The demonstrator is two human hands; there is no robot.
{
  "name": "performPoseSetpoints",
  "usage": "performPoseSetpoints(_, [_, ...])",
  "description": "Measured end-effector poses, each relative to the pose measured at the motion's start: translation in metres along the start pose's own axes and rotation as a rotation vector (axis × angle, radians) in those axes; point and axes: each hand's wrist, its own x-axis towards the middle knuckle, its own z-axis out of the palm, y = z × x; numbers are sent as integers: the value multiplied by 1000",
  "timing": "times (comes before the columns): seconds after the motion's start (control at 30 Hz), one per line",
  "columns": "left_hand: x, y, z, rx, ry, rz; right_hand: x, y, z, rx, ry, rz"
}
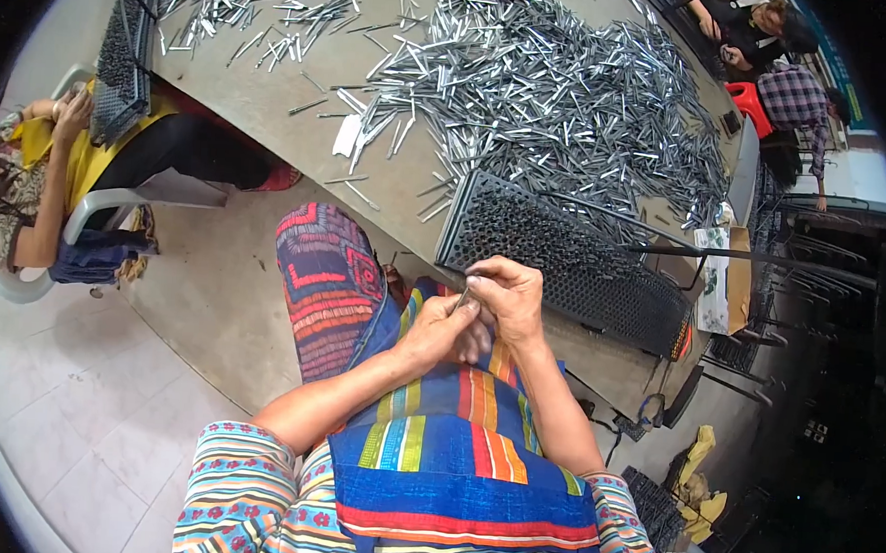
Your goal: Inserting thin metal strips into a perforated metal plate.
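My left hand [440,330] and my right hand [509,298] meet above my lap, close to the table's near edge. A thin metal strip [463,299] stands up from the pinched fingers of my left hand. My right thumb and index finger close at its upper end; whether they grip the strip or another small piece is too small to tell. Just beyond my hands a black rack [535,243] full of small holes or pegs rests at the table edge. Behind it lies a wide heap of thin grey metal strips [572,103].
A cardboard box [725,281] stands right of the rack, under a dark metal bar. A seated person [43,170] works at the left beside another black rack [123,70]. Two more people are at the far right, near a red plastic chair [749,108]. Yellow cloths [701,485] lie lower right.
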Motion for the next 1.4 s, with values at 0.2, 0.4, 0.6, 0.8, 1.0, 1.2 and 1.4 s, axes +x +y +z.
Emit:
performPoseSetpoints(0.2, [6, 0, -5, 107, 67, -233, 10, 0, -5, -17, 398, -178])
performPoseSetpoints(0.4, [14, -14, -15, 153, 175, -215, 27, 6, -7, -408, 457, -413])
performPoseSetpoints(0.6, [11, -12, -19, 106, 233, -153, 15, -4, 0, -875, 345, -551])
performPoseSetpoints(0.8, [5, 16, -34, 84, 375, 68, 6, -14, 0, -880, 329, -603])
performPoseSetpoints(1.0, [32, 74, -71, 841, 526, 524, -23, 5, -8, -873, 84, -521])
performPoseSetpoints(1.2, [85, 149, -47, 1198, 432, 810, -59, 26, -37, -746, 96, -352])
performPoseSetpoints(1.4, [174, 162, 7, 1566, 41, 791, -78, 48, -68, -685, 135, -60])
